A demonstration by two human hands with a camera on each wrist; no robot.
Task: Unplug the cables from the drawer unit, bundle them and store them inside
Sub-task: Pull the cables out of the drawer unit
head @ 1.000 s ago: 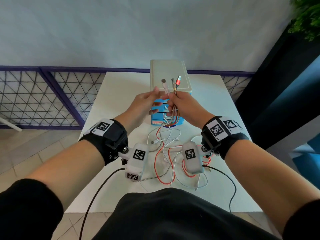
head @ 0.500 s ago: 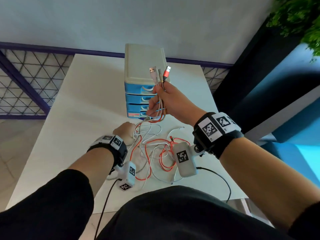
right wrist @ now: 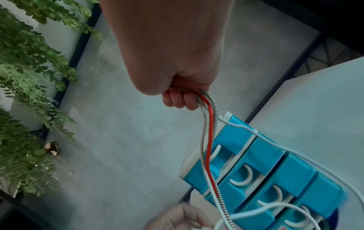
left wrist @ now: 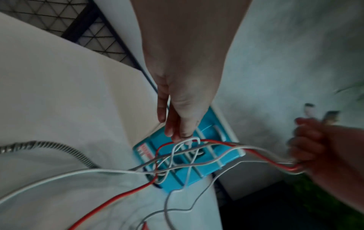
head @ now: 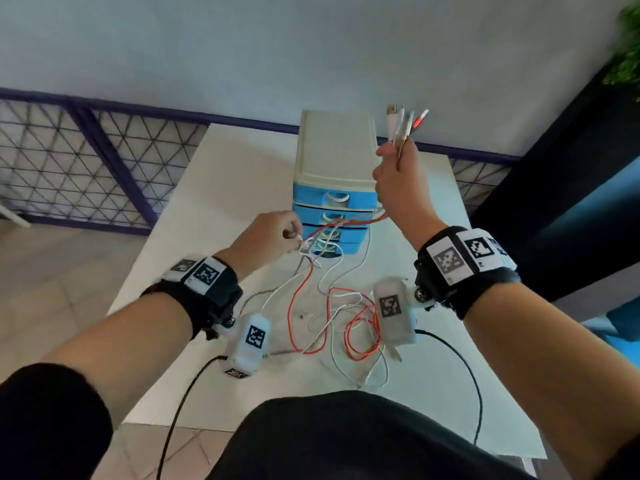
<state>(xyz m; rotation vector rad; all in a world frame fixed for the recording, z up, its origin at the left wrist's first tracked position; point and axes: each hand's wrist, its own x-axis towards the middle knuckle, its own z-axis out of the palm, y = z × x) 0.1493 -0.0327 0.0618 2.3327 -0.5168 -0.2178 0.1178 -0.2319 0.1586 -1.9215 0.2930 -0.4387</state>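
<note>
A blue drawer unit point(head: 332, 199) with a cream top and white handles stands at the back of the white table point(head: 242, 174). My right hand point(head: 394, 174) is raised beside its right edge and grips several cables near their plugs point(head: 405, 121), which stick up above the fist. In the right wrist view the red, white and braided cables point(right wrist: 206, 124) run down from my fist point(right wrist: 181, 98) across the drawer fronts point(right wrist: 262, 168). My left hand point(head: 277, 233) pinches the cable strands point(left wrist: 185, 143) in front of the lower drawers. The slack point(head: 332, 320) lies tangled on the table.
A purple-framed mesh railing point(head: 86, 168) runs behind the table at the left. A dark panel point(head: 561, 188) and green plants point(head: 627, 46) stand at the right. Black wrist-camera leads point(head: 464, 368) hang over the table's near edge.
My right hand has lifted the plug ends higher and to the right of the drawer unit. My left hand has come up off the table and now pinches the strands before the drawers.
</note>
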